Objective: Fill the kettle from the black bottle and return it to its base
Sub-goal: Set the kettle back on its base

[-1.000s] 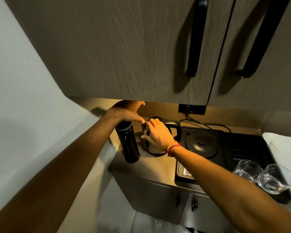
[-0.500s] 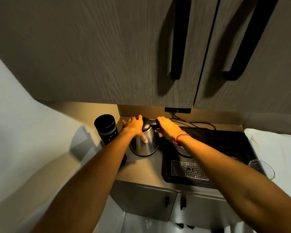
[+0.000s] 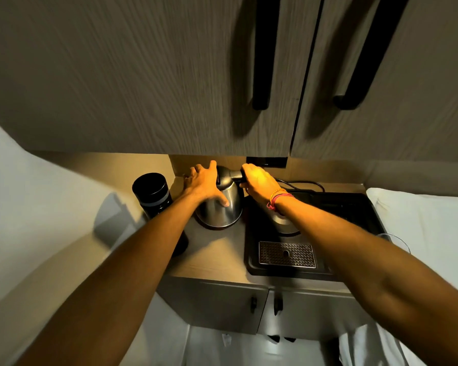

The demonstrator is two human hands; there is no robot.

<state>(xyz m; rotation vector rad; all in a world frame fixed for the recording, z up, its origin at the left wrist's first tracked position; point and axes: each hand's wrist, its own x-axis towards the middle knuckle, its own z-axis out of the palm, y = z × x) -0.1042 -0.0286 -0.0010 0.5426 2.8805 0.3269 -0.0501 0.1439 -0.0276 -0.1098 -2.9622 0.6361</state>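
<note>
Kettle (image 3: 222, 207): polished steel body, glossy, picks up warm highlights; handle at its 2 o'clock looks matt black plastic. Black bottle (image 3: 154, 194), at 9 o'clock from kettle: dark smooth shell, slight sheen, one paler band round it. Counter (image 3: 214, 254): pale wood-look surface, matt. Tray (image 3: 251, 233) at kettle's 3 o'clock: black plastic, semi-gloss, with perforated bright metal grille (image 3: 287, 254) set in it. Base (image 3: 284, 224) on tray: dull metallic disc, partly hidden by arm. Upper cabinet doors (image 3: 143, 75): grey wood-grain, matt; bar handles (image 3: 263, 48) matt black. Thread bands (image 3: 278, 198) on wrist: cloth.
</note>
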